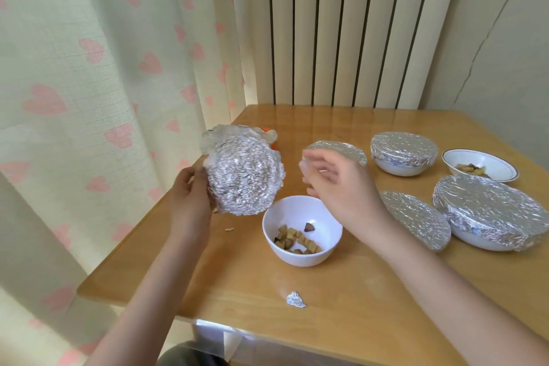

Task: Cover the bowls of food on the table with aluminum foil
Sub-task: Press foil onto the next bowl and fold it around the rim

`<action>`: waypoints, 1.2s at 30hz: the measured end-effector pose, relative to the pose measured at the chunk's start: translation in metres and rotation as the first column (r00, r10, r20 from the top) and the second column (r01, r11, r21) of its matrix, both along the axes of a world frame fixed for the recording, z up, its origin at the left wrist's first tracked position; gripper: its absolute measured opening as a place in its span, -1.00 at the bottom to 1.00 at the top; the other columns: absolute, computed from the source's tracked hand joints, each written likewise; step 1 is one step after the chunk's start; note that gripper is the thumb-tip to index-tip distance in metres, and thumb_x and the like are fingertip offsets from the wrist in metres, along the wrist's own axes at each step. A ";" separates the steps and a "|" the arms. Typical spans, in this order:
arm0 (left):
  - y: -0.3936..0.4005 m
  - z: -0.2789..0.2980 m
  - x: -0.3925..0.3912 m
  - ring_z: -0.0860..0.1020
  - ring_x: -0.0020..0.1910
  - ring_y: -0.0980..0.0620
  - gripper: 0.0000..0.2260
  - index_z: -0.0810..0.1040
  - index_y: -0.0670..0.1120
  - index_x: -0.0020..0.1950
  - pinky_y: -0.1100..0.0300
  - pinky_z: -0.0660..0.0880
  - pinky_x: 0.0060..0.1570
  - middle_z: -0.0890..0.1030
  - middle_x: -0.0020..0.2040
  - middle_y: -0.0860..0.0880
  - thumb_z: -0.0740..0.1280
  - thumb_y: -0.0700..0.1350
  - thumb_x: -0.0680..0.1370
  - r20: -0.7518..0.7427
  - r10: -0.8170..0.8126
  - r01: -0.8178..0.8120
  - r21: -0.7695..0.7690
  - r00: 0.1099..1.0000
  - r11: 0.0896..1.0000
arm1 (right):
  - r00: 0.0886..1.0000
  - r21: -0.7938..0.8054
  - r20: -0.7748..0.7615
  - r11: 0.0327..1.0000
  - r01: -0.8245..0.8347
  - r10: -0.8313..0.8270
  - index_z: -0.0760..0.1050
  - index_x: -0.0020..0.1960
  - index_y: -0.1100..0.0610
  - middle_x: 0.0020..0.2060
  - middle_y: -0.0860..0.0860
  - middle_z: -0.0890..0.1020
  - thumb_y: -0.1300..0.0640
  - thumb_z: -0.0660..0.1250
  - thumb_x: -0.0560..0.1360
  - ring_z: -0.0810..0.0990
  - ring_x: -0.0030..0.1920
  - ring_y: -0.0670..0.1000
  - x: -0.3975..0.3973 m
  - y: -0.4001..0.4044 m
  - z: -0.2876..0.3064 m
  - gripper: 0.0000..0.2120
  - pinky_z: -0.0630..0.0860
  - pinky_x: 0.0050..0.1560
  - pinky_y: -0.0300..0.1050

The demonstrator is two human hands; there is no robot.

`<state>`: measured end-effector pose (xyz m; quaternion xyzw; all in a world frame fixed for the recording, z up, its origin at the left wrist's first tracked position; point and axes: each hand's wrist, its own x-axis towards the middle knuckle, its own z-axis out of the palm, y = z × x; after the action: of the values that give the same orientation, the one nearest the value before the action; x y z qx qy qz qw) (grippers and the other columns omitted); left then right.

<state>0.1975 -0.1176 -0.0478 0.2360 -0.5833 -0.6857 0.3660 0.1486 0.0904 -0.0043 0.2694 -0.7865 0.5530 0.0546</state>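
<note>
Left hand (pixel 190 190) holds foil (pixel 243 175) (crumpled) above bowl (pixel 301 230).

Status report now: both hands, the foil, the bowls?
Left hand grips foil sheet; right hand open, empty. White bowl and rimmed bowl uncovered. Nothing blocking.

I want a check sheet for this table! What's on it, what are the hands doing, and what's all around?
Surface: wooden table, glossy.
Job's things: four foil-covered bowls; two open bowls of diced food, the near white bowl and the far rimmed bowl.
Clutter: foil scrap near the front edge; a crumb; something orange half hidden behind the foil.
Hands: left hand grips a crinkled round foil sheet; right hand hovers open, blurred, holding nothing.
Cables: nothing seen.
Surroundings: heart-print curtain, ribbed radiator, cracked wall.
</note>
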 end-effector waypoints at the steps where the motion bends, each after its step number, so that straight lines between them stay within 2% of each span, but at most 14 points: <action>1: 0.006 0.001 0.002 0.39 -0.50 0.16 -0.82 0.49 -0.07 -0.07 0.27 0.35 -0.47 0.46 -0.41 0.06 0.19 -0.07 0.67 -0.008 -0.030 0.030 -0.034 1.000 0.999 | 0.997 -0.012 0.077 1.000 -0.021 0.022 0.54 0.19 0.04 -0.05 -0.07 0.66 -0.13 0.35 0.47 0.66 -0.04 -0.05 -0.004 -0.007 0.002 -0.63 0.59 0.05 0.02; 3: 0.014 0.001 0.005 0.33 -0.52 0.11 -0.81 0.49 -0.07 -0.12 0.27 0.29 -0.50 0.42 -0.45 0.01 0.21 -0.09 0.66 -0.013 -0.076 0.075 -0.101 0.997 0.992 | 0.946 -0.118 0.306 0.990 -0.074 0.107 0.55 0.08 0.09 -0.08 0.01 0.68 -0.09 0.38 0.47 0.67 -0.10 -0.05 -0.010 -0.018 0.007 -0.70 0.63 -0.02 -0.08; 5: 0.021 0.002 0.006 0.31 -0.54 0.11 -0.83 0.49 -0.08 -0.12 0.29 0.28 -0.53 0.39 -0.46 -0.01 0.22 -0.12 0.66 -0.020 -0.115 0.111 -0.145 0.993 0.983 | 0.900 -0.183 0.410 0.980 -0.076 0.147 0.55 -0.04 0.08 -0.18 0.00 0.67 0.06 0.42 0.47 0.65 -0.22 -0.07 -0.013 -0.024 0.009 -0.87 0.61 -0.22 -0.20; 9: 0.023 0.007 0.007 0.51 -0.44 0.12 -0.79 0.52 -0.08 -0.12 0.26 0.46 -0.42 0.57 -0.40 0.05 0.18 -0.13 0.67 -0.026 -0.171 0.165 -0.147 0.985 0.975 | 0.923 -0.172 0.383 0.985 0.034 0.035 0.58 -0.07 0.09 -0.15 0.01 0.63 0.09 0.46 0.44 0.62 -0.10 0.07 -0.025 -0.026 0.006 -0.87 0.58 -0.12 -0.07; 12: 0.003 0.001 0.004 0.64 -0.07 0.05 -0.82 0.55 -0.04 -0.05 0.22 0.57 -0.05 0.67 -0.13 0.03 0.19 -0.10 0.67 0.110 -0.093 0.122 -0.299 0.990 0.946 | 0.938 -0.273 0.340 0.947 0.170 -0.071 0.54 0.04 0.15 -0.26 0.02 0.58 0.12 0.41 0.49 0.50 -0.47 -0.05 -0.029 -0.014 0.013 -0.84 0.44 -0.49 -0.26; 14: -0.018 -0.008 0.000 0.55 0.21 0.00 -0.89 0.57 0.00 0.09 0.12 0.42 0.21 0.62 0.13 0.03 0.28 -0.04 0.62 0.331 0.044 0.166 -0.577 0.943 0.800 | 0.940 -0.304 0.290 0.914 0.268 -0.179 0.50 0.07 0.14 -0.30 -0.04 0.54 0.13 0.38 0.52 0.41 -0.54 -0.13 -0.036 -0.001 0.016 -0.83 0.34 -0.57 -0.35; 15: -0.025 -0.012 -0.002 0.45 0.35 0.00 -0.76 0.55 0.01 0.23 0.11 0.31 0.32 0.54 0.28 0.04 0.32 0.02 0.59 0.457 0.075 0.276 -0.652 0.886 0.707 | 0.940 -0.305 0.259 0.905 0.296 -0.221 0.49 0.10 0.13 -0.29 -0.07 0.52 0.13 0.37 0.52 0.41 -0.49 -0.13 -0.039 0.004 0.016 -0.82 0.33 -0.57 -0.39; 18: -0.036 -0.024 -0.012 0.06 0.56 0.10 -0.39 0.40 0.10 0.45 0.02 -0.09 0.52 0.25 0.53 0.10 0.33 0.32 0.46 0.702 0.072 0.606 -0.656 0.708 0.450 | 0.936 -0.248 0.212 0.911 0.330 -0.281 0.46 0.12 0.14 -0.26 -0.07 0.50 0.12 0.35 0.53 0.40 -0.39 -0.09 -0.045 0.012 0.011 -0.81 0.33 -0.52 -0.40; 19: -0.035 -0.027 -0.015 0.04 0.57 0.10 -0.41 0.43 0.11 0.43 -0.01 -0.13 0.53 0.27 0.53 0.09 0.33 0.33 0.46 0.717 0.072 0.638 -0.657 0.693 0.402 | 0.931 -0.221 0.219 0.914 0.340 -0.293 0.45 0.10 0.12 -0.25 -0.05 0.50 0.11 0.34 0.54 0.41 -0.37 -0.06 -0.046 0.013 0.009 -0.83 0.37 -0.45 -0.35; 21: -0.034 -0.033 -0.019 0.25 0.50 0.09 -0.55 0.53 0.09 0.33 0.04 0.03 0.50 0.47 0.41 0.08 0.34 0.24 0.51 0.668 0.060 0.587 -0.690 0.741 0.424 | 0.920 -0.197 0.255 0.915 0.351 -0.298 0.47 0.09 0.14 -0.28 0.01 0.50 0.07 0.34 0.54 0.44 -0.32 0.02 -0.047 0.012 0.003 -0.81 0.46 -0.32 -0.13; 24: -0.031 -0.034 -0.017 0.55 0.11 0.05 -0.73 0.64 0.02 0.14 0.15 0.41 0.08 0.65 0.09 0.06 0.32 0.13 0.57 0.579 0.056 0.502 -0.747 0.813 0.437 | 0.911 -0.218 0.305 0.911 0.350 -0.277 0.51 0.11 0.15 -0.27 0.06 0.53 0.07 0.33 0.53 0.47 -0.30 0.05 -0.048 0.010 -0.001 -0.79 0.55 -0.24 0.12; 27: -0.031 -0.035 -0.013 0.57 -0.16 -0.03 -0.75 0.65 -0.09 -0.11 0.06 0.43 -0.14 0.67 -0.17 -0.02 0.27 0.00 0.62 0.451 0.071 0.395 -0.838 0.890 0.377 | 0.915 -0.225 0.312 0.916 0.332 -0.255 0.46 0.00 0.06 -0.28 0.01 0.53 0.10 0.31 0.55 0.46 -0.34 0.03 -0.047 0.008 -0.002 -0.94 0.47 -0.25 -0.02; 31: -0.031 -0.033 -0.011 0.46 -0.33 0.06 -0.78 0.47 -0.02 -0.23 0.18 0.33 -0.30 0.52 -0.35 0.08 0.25 -0.13 0.63 0.313 0.097 0.226 -0.838 0.945 0.497 | 0.897 -0.273 0.405 0.913 0.303 -0.176 0.48 -0.03 0.06 -0.22 0.04 0.56 0.14 0.31 0.56 0.47 -0.37 -0.05 -0.040 0.007 -0.003 -0.98 0.52 -0.27 -0.06; 36: -0.024 -0.032 0.004 0.56 -0.34 0.18 -0.49 0.54 -0.03 -0.33 0.19 0.42 -0.25 0.60 -0.37 0.16 0.06 0.30 0.53 0.383 -0.006 0.320 -0.763 0.924 0.561 | 0.828 -0.157 0.558 0.973 0.169 -0.054 0.48 0.10 0.12 -0.17 0.08 0.58 0.12 0.36 0.53 0.32 -0.45 -0.06 -0.017 0.020 -0.010 -0.82 0.28 -0.61 -0.28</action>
<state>0.2020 -0.1412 -0.0800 0.0991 -0.9051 -0.3207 0.2610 0.1316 0.1106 -0.0140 0.0456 -0.7237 0.6789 -0.1147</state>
